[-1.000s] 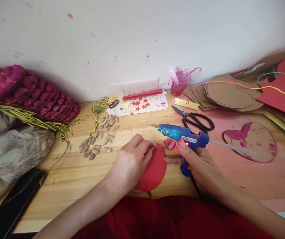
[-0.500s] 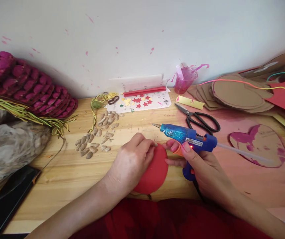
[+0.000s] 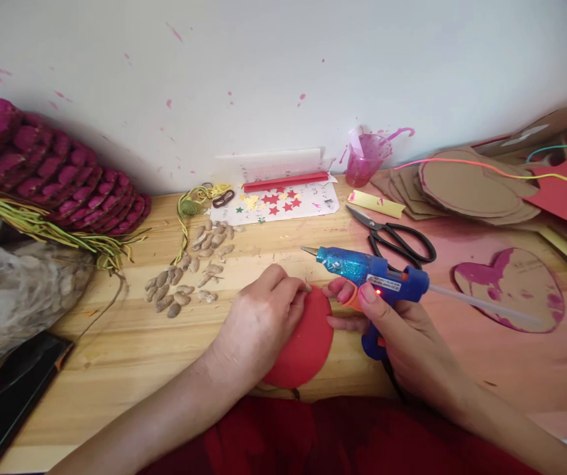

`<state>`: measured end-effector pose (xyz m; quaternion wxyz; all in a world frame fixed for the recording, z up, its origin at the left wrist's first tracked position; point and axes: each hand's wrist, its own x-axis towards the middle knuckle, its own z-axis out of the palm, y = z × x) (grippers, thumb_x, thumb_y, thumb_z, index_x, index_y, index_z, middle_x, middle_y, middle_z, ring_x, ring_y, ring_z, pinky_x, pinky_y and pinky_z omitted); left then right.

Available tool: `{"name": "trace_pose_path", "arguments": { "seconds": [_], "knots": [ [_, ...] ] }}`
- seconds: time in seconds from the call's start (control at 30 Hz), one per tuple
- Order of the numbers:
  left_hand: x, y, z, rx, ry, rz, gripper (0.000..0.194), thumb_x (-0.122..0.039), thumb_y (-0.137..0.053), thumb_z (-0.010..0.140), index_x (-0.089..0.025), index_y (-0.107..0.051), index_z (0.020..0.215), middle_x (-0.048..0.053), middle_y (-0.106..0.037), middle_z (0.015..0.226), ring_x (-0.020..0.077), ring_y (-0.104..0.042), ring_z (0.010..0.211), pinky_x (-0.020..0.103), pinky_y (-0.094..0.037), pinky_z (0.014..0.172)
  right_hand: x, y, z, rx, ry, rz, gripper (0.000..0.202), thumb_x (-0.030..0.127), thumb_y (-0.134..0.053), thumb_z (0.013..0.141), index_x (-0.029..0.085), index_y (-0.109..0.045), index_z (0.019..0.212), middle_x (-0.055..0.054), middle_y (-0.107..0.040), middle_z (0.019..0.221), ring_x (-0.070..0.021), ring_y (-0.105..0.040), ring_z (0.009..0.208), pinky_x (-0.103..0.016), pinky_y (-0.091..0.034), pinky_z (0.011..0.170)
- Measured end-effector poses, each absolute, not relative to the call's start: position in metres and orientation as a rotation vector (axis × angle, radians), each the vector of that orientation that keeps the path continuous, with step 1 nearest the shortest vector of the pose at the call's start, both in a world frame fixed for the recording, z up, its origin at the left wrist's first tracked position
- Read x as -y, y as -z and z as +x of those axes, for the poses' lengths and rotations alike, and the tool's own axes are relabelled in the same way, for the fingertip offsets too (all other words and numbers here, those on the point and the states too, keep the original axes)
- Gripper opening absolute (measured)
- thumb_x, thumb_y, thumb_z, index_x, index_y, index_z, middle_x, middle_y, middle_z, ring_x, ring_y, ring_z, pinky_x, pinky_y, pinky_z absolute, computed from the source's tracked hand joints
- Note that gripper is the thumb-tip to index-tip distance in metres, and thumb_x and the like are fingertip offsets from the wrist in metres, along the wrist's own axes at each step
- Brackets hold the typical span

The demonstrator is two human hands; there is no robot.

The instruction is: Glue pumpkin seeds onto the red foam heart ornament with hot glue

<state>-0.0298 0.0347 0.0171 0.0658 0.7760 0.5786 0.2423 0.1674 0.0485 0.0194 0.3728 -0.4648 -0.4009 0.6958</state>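
My right hand is wrapped round the handle of a blue glue gun. Its metal nozzle points left, its small light glows red, and a clear glue stick sticks out behind. Under my left hand lies a red round disc, near the table's front edge. The left fingers are pinched together over the disc's upper part, and what is between them is hidden. Fingertips of my right hand come close to the disc's right edge. Black-handled scissors lie open just beyond the gun.
Several peanuts and green yarn lie left of centre. Behind are paper stars on a white sheet and a pink-stained cup. Cardboard ovals and a painted cardboard heart are rightward; a black phone-like slab is leftward.
The view has shifted very slightly, so the things appear a little further left. Both hands keep their grip and pose, with the glue gun at the same place above the table.
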Motion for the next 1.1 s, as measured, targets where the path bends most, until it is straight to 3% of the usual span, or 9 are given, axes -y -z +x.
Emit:
{"name": "trace_pose_path", "arguments": {
  "seconds": [0.77, 0.93, 1.1],
  "knots": [
    [-0.034, -0.018, -0.028, -1.745, -0.731, 2.268, 0.010, -0.014, -0.057, 0.091, -0.017, -0.067, 0.092, 0.002, -0.059, 0.084, 0.0135, -0.058, 0.069, 0.025, -0.048, 0.061, -0.049, -0.018, 0.168, 1.018, -1.801, -1.210, 0.027, 0.048, -0.066, 0.088, 0.029, -0.075, 0.105, -0.005, -0.072, 0.114, -0.0236, -0.069, 0.102, -0.034, -0.063, 0.079],
    [-0.028, -0.024, -0.030, -1.671, -0.768, 2.060, 0.024, -0.007, -0.056, 0.087, -0.018, -0.060, 0.107, 0.003, -0.060, 0.097, 0.0132, -0.060, 0.080, 0.024, -0.051, 0.070, -0.049, -0.019, 0.168, 1.024, -1.794, -1.207, 0.023, 0.048, -0.066, 0.088, 0.028, -0.074, 0.097, -0.005, -0.070, 0.117, -0.0236, -0.068, 0.102, -0.030, -0.063, 0.075],
    [-0.023, -0.027, -0.034, -1.640, -0.816, 2.027, 0.025, -0.001, -0.053, 0.085, -0.018, -0.060, 0.103, 0.004, -0.059, 0.100, 0.0143, -0.060, 0.091, 0.026, -0.052, 0.081, -0.050, -0.017, 0.167, 1.007, -1.788, -1.197, 0.021, 0.046, -0.064, 0.090, 0.029, -0.073, 0.097, -0.003, -0.070, 0.116, -0.0231, -0.068, 0.104, -0.031, -0.063, 0.076]
  ]
}}
